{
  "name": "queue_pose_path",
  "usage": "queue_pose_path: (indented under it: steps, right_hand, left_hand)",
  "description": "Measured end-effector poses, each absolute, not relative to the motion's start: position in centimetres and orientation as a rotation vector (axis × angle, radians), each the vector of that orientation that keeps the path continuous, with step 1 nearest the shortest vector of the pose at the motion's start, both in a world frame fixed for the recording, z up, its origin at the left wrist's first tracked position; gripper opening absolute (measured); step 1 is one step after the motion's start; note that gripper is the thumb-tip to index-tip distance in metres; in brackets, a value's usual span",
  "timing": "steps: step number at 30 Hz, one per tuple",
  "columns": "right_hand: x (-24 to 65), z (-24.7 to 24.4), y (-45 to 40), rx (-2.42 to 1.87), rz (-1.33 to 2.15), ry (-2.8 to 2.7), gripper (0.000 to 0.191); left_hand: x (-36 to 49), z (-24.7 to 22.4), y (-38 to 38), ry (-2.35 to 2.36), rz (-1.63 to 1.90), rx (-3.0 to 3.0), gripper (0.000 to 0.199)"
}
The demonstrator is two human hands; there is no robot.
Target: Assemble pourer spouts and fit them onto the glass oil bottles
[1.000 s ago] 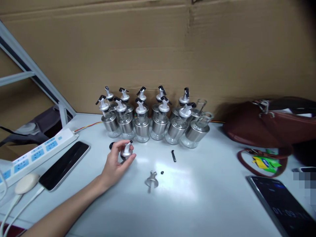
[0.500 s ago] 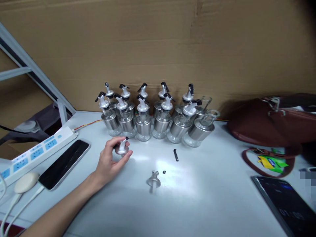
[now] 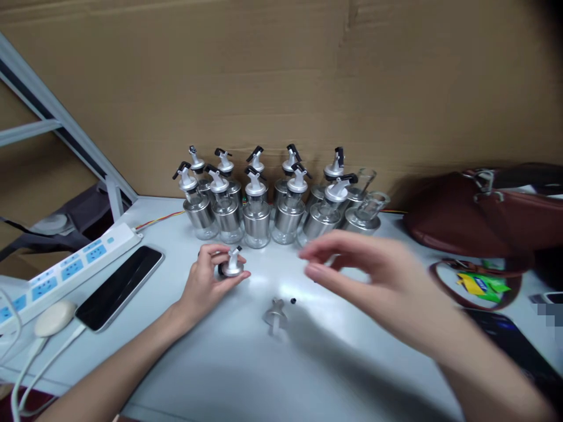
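Right hand (image 3: 373, 266): newly in at four o'clock, fingertips (image 3: 313, 271) apart; left hand (image 3: 204, 284): clamped on spout (image 3: 234, 265) at eight; now two-handed work.

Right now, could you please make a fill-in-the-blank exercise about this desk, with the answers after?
1. A spout is held in the person's ____ hand.
2. The bottles stand in ____ rows.
3. The bag lies to the ____ of the bottles.
4. The wall behind the bottles is made of ____.
Missing words: left; two; right; cardboard.
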State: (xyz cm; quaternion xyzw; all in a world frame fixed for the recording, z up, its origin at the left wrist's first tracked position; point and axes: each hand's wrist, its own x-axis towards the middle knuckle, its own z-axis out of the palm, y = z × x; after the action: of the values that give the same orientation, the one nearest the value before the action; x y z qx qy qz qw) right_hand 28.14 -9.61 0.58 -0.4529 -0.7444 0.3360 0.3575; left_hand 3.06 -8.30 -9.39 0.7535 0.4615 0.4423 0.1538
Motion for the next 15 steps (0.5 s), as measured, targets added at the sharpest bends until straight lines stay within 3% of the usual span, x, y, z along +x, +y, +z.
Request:
queue_pose_path:
  steps: [6, 10, 15]
  right_hand:
    - [23.7, -4.8, -7.5, -1.158, 1.213, -1.860, 0.023]
    - [23.0, -5.8, -8.1, -1.075, 1.252, -1.868, 0.008]
    - [23.8, -5.0, -8.0, -1.156, 1.297, -1.695, 0.011]
  left_hand:
    - [3.4, -10.2, -8.4, 1.031, 1.195, 2.417, 0.038]
    - [3.4, -9.9, -8.1, 0.876, 1.097, 2.542, 0.040]
    - [1.4, -7.8, -7.0, 1.069, 0.876, 2.667, 0.068]
